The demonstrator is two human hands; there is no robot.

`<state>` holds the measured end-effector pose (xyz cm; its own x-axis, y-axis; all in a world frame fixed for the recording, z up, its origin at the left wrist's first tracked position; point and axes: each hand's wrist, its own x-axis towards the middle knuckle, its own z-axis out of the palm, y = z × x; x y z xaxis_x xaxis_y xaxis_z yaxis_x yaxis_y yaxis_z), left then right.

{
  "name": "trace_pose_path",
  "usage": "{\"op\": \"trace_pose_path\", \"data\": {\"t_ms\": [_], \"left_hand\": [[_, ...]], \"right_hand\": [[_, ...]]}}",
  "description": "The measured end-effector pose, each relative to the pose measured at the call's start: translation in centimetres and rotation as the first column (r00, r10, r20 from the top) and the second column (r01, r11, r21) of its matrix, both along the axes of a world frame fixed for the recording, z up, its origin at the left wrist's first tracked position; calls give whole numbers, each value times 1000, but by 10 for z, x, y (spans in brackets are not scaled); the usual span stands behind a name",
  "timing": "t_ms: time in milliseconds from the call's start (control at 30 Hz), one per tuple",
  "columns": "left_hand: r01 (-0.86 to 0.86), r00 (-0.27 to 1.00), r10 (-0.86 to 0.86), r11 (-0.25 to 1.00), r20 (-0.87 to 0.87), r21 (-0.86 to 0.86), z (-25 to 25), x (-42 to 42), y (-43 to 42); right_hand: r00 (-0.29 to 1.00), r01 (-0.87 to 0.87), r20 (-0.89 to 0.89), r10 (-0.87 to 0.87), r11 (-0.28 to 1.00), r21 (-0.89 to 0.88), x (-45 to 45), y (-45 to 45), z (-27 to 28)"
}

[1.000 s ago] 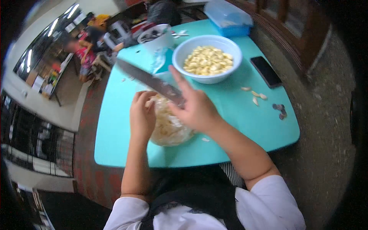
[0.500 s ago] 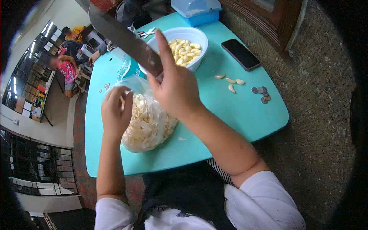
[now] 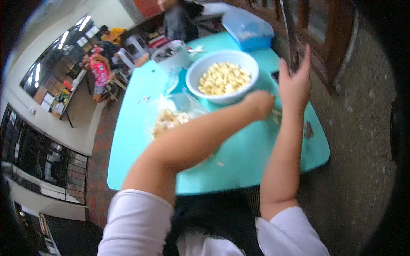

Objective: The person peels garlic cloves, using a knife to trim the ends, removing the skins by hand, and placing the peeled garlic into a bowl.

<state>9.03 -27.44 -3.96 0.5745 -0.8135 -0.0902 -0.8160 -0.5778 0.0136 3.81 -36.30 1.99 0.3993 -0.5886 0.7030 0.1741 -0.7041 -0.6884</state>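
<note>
My right hand (image 3: 294, 87) is raised at the table's right side, gripping a large knife (image 3: 290, 32) with the blade pointing up; a finger and thumb stretch upward beside it. My left hand (image 3: 259, 105) reaches across to the right, fingers curled down near a few loose garlic cloves (image 3: 276, 117); its fingertips are hidden and blurred. Just beyond it is a pale bowl (image 3: 194, 70) of peeled garlic cloves (image 3: 225, 79). Under my left forearm stands a clear plastic bag (image 3: 192, 104) with garlic pieces and skins (image 3: 168, 121), partly covered by the arm.
The turquoise table (image 3: 136, 166) also carries a white tub (image 3: 175, 57) with dark contents, a blue lidded box (image 3: 252, 36), a mostly hidden phone (image 3: 275, 76) and coins (image 3: 308, 130). A person (image 3: 179, 23) sits at the far edge; others are in the background.
My left hand has left the bag and crossed right to the loose cloves. My right hand has carried the knife from above the bag to the right. The view has shifted.
</note>
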Motion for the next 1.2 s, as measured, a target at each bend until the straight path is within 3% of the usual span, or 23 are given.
{"op": "trace_pose_path", "data": {"t_ms": [67, 167, 267, 367, 467, 533, 600, 667, 733, 800, 933, 967, 1033, 1100, 1200], "left_hand": [[33, 999, -38, 990, -37, -139, -52, 33, -22], [53, 999, -54, 971, 2, -232, -65, 33, -24], [158, 987, -149, 967, 57, -201, -41, 11, -1], [17, 1000, -15, 977, 14, -213, -5, -20, 28], [-19, 999, 1, 923, -49, -383, 37, -58, 75], [37, 990, -106, 829, -92, -558, 49, -70, 114], [-72, 980, -71, 742, -185, -667, 78, -86, 152], [-287, 935, -21, 543, -355, -789, 88, -87, 192], [-529, 817, -105, 252, -567, -810, 90, -84, 228], [-618, 763, -128, 142, -634, -773, 90, -82, 255], [-710, 682, -223, 23, -696, -703, 65, -76, 286], [-710, 681, -261, -6, -684, -704, 61, -76, 288], [-711, 675, -336, -61, -656, -700, 53, -75, 290], [-719, 673, -345, -94, -654, -689, 41, -72, 297], [-733, 660, -389, -144, -643, -665, 31, -70, 301]], "right_hand": [[991, -63, -109, 75, 992, 105, -7, 6, 8], [961, -118, -221, 165, 971, 209, -12, 13, 17], [963, -144, -200, 183, 970, 198, -6, 13, 9], [959, -241, -98, 265, 949, 203, 5, 11, -2], [950, -308, -6, 313, 938, 163, 6, 20, -1], [923, -373, -30, 384, 911, 175, 3, 29, 2], [887, -435, -72, 456, 878, 199, -1, 41, 5], [836, -494, -136, 532, 837, 236, -5, 59, 6], [772, -604, -102, 627, 775, 186, 2, 72, -3], [697, -695, -103, 709, 704, 145, 6, 86, -10], [537, -795, -170, 826, 563, 227, -10, 123, -10], [455, -794, -256, 853, 519, 318, -21, 127, -1], [313, -855, -206, 927, 370, 364, -30, 141, -4], [212, -868, -339, 917, 336, 366, -39, 150, -6], [157, -928, -470, 868, 293, 230, -56, 166, 2]]}}
